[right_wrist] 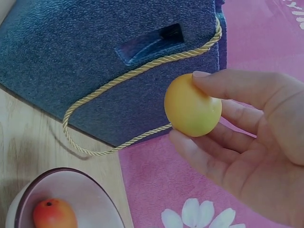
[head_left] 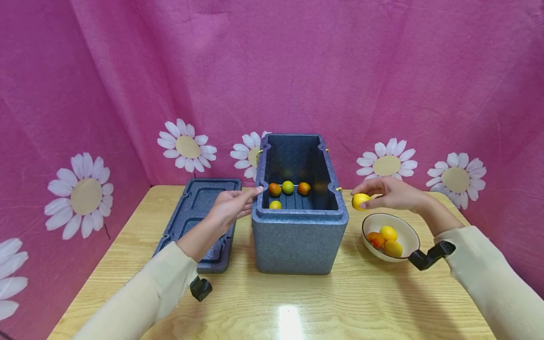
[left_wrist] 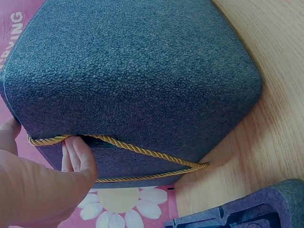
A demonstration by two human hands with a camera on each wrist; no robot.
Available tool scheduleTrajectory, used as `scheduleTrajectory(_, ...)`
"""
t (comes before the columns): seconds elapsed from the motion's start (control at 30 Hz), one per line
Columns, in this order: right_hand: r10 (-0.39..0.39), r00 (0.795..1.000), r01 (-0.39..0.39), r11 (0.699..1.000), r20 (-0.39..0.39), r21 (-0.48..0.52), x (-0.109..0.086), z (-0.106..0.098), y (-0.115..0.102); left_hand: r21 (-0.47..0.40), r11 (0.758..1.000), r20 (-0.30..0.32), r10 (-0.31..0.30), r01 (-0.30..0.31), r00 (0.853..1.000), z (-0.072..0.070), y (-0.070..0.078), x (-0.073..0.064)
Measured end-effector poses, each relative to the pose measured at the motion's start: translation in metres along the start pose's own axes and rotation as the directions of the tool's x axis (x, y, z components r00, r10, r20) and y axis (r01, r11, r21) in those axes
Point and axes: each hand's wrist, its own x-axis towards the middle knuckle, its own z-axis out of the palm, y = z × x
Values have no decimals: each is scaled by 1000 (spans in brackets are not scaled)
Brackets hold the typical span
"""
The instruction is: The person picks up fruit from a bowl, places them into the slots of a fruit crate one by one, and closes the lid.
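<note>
A smooth, round yellow fruit [head_left: 361, 201] was in the right hand [head_left: 393, 192], right of centre in the head view, off the tabletop [head_left: 238, 307] and just beside the box; the thumb and fingers were clamped on it, with a greenish patch showing in the right wrist view. The tall, open, speckled grey foam box [head_left: 299, 248] stood at the centre of the head view. Along its floor lay two orange-red fruits [head_left: 274, 189], a yellow-green fruit [head_left: 287, 187] between them, and a yellow fruit nearer the lower left corner of the opening. The left hand [head_left: 229, 208] held the box's left wall, its thumb at the rim and its fingers together at a dark slot by a twisted golden rope [left_wrist: 147, 153], seen at lower left in the left wrist view. A round cream bowl with a dark rim [head_left: 410, 241] sat at lower right, holding one red-orange and two yellow fruits. The flat grey foam lid [head_left: 190, 222] lay left of the box. Behind everything hung a magenta cloth [head_left: 289, 61] with white daisies.
</note>
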Motion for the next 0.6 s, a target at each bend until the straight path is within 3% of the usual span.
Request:
scheduleTrajectory(0.23,-101,995,100,994,19,33,2,-4,-3,-2,1000,-1,-1,1,1000,0,1,-1)
scheduleTrajectory(0.6,-109,994,109,994,0,0,5,-8,-10,4,1000,-21,-22,22,1000,2,1,-1)
